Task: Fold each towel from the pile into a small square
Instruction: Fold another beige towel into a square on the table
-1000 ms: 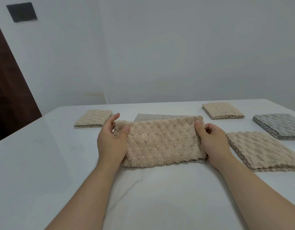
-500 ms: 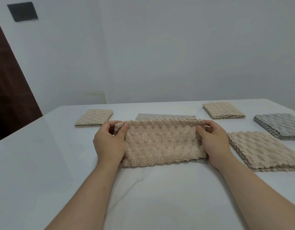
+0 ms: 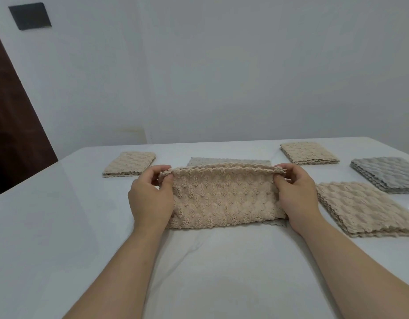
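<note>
Two hands on one beige towel (image 3: 224,201), table (image 3: 61,226) centre, head view. Left hand (image 3: 150,199) pinches far-left corner, thumb against fingers, closed on cloth. Right hand (image 3: 297,196) pinches far-right corner likewise. Far edge raised, near fold resting on table: likely aligning layers before next fold. Grey towel (image 3: 228,161) lies beneath. Unfolded piles (image 3: 364,208) right, within reach; folded square (image 3: 130,165) parked far left, clear of work area.

White table (image 3: 49,226), plain white wall (image 3: 245,77), dark square wall panel (image 3: 30,16), brown door (image 3: 12,134)
</note>
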### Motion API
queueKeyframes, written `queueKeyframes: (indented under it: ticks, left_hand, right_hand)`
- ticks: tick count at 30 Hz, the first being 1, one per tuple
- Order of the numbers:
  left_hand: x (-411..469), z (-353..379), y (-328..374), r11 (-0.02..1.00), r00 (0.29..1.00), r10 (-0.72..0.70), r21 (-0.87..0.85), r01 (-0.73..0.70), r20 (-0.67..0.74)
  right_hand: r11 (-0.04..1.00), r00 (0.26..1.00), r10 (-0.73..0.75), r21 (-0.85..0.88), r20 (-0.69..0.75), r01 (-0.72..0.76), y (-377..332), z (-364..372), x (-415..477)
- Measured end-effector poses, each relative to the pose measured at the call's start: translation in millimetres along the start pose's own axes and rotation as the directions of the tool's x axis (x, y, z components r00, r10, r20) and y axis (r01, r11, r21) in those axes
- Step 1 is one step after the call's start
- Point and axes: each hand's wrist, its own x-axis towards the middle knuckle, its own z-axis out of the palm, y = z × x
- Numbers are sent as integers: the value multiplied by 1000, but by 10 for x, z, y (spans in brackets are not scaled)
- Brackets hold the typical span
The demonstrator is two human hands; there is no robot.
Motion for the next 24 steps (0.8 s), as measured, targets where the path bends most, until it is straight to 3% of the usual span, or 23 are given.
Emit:
queueKeyframes:
  ticks: [12, 24]
  left_hand:
    - [-24, 14, -27, 976, 991, 125, 175, -131, 45]
    - [-60, 26, 49, 994, 999, -12, 108, 7, 41]
  right_hand:
    - [981, 994, -47, -192, -96, 28, -112, -30, -41]
    - [998, 998, -24, -67, -50, 21, -197, -22, -95]
